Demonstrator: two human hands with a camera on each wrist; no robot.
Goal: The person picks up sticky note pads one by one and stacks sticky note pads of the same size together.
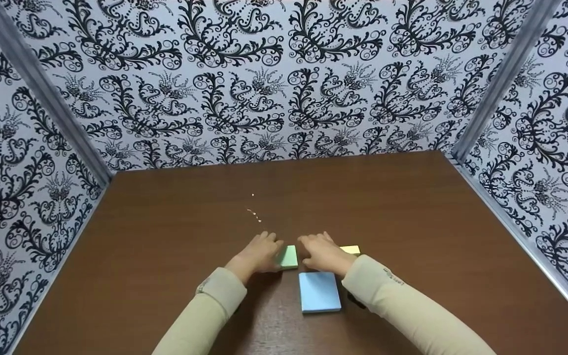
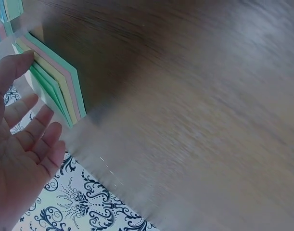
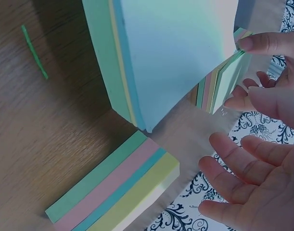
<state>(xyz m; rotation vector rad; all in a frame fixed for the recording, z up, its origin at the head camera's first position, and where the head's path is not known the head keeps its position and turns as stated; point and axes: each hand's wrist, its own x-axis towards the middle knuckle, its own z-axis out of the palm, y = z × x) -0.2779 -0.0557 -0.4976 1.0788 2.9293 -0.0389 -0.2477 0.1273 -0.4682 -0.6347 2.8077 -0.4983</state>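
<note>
In the head view my left hand (image 1: 260, 254) is at the left side of a green-topped stack of paper notes (image 1: 290, 257). The left wrist view shows the thumb touching this stack (image 2: 55, 79), whose layers are green, pink and yellow; the other fingers are loosely bent beside it. My right hand (image 1: 324, 252) hovers between that stack and a yellow-topped stack (image 1: 350, 250), its fingers relaxed and holding nothing (image 3: 257, 178). Nearer to me lies a larger blue-topped stack (image 1: 320, 292), with blue, yellow and green layers in the right wrist view. The yellow-topped stack (image 3: 118, 187) has several colour bands.
All the stacks rest on a brown wooden table (image 1: 165, 212). Black-and-white patterned walls (image 1: 264, 98) stand behind it and at both sides. Small bright specks (image 1: 254, 213) show on the tabletop beyond my left hand. A thin green strip (image 3: 35, 53) appears on the table in the right wrist view.
</note>
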